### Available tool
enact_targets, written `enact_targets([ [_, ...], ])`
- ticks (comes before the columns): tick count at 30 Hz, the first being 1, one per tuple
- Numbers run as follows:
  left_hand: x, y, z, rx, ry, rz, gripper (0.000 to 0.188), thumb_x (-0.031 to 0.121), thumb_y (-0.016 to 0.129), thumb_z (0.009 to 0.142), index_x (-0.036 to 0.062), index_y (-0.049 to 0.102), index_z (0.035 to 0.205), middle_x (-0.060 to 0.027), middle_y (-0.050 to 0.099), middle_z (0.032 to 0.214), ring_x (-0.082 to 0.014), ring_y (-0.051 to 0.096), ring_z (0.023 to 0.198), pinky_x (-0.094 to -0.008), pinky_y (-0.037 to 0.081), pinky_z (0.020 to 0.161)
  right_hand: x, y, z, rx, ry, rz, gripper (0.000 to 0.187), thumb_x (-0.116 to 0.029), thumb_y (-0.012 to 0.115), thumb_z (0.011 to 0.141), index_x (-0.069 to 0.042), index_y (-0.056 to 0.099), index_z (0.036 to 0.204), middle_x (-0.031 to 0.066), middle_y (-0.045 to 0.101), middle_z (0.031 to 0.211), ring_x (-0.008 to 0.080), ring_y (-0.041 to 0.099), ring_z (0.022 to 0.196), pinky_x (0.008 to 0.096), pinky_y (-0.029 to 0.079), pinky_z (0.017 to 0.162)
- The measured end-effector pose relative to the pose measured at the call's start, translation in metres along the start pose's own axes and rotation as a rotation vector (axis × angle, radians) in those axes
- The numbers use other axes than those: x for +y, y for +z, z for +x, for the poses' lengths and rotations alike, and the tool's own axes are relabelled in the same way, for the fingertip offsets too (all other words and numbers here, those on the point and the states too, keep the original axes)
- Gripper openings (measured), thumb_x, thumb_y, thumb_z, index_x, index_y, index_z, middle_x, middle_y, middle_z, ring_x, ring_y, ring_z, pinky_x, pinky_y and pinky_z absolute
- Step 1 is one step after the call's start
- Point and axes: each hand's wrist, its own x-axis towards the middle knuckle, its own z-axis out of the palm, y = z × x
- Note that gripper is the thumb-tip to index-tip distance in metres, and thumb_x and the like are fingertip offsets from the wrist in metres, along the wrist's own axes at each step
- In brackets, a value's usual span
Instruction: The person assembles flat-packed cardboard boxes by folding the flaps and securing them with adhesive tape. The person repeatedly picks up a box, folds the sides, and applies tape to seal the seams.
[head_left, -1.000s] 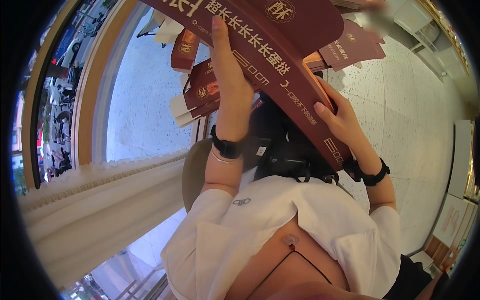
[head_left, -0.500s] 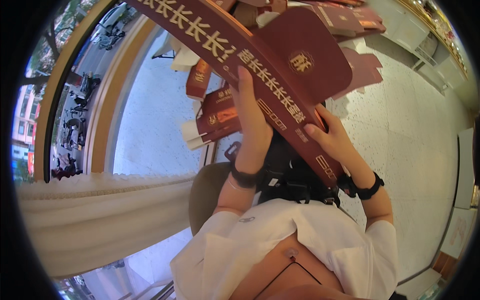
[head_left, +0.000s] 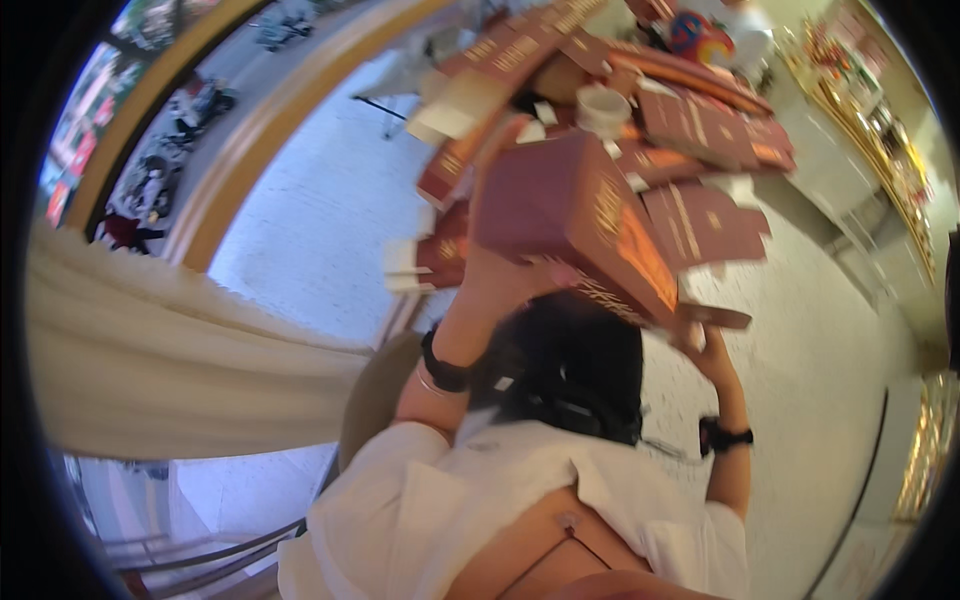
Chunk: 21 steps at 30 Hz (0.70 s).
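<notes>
Closest in is the white shirt [head_left: 400, 510] with a little pendant [head_left: 568, 522], then the hands, and that's where things just changed: half a second ago the maroon box [head_left: 580, 210] was a long lettered strip with a wide flap standing up, and now it's swung round so a plain squared end and an orange-printed side show instead. My read is the work has shifted to the end by the right hand, but that's a guess. The left hand [head_left: 505, 285] is curled round the box's near-left part, thumb side underneath, so a pretty firm grip. The right hand [head_left: 705, 350] is partly closed at the lower right end, right by a narrow maroon flap [head_left: 720, 317]; too blurry to tell whether it's pinching it or just touching. The box is up in front of the person, over the lap. Past it there's a heap of maroon cartons [head_left: 700, 130] with a white round container [head_left: 603, 112] among them, and way off right, a counter [head_left: 850, 190].
</notes>
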Motion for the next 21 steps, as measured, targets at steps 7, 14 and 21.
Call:
enact_targets([
  [7, -0.017, 0.055, -0.055, -0.397, 0.145, 0.049, 0.102, 0.021, 0.089, 0.060, 0.0059, 0.025, 0.139, -0.0158, 0.047, 0.127, -0.0249, 0.050, 0.118, -0.0387, 0.044, 0.095, 0.026, -0.062, -0.055, 0.352, 0.270, -0.311, 0.048, -0.012, 0.056, 0.092, -0.008, 0.042, 0.138, 0.0094, 0.047, 0.139, 0.0259, 0.052, 0.120, 0.0416, 0.045, 0.097],
  [14, -0.038, 0.066, -0.081, -0.583, 0.145, -0.115, 0.063, 0.018, 0.081, 0.071, 0.0164, 0.048, 0.124, -0.0192, 0.045, 0.127, -0.0348, 0.051, 0.115, -0.0393, 0.046, 0.093, -0.186, 0.004, -0.055, 0.294, -0.260, -0.125, 0.082, -0.044, 0.074, 0.076, -0.008, 0.037, 0.141, 0.0209, 0.046, 0.134, 0.0333, 0.047, 0.124, 0.0462, 0.036, 0.102],
  [21, -0.040, 0.047, -0.083, -0.609, 0.069, -0.218, 0.074, 0.028, 0.081, 0.071, 0.0156, 0.041, 0.132, -0.0196, 0.042, 0.129, -0.0363, 0.046, 0.119, -0.0429, 0.042, 0.097, -0.193, 0.048, 0.012, -0.013, -0.594, -0.303, 0.076, -0.037, 0.085, 0.060, -0.021, 0.051, 0.127, 0.0204, 0.047, 0.129, 0.0383, 0.050, 0.115, 0.0487, 0.041, 0.093],
])
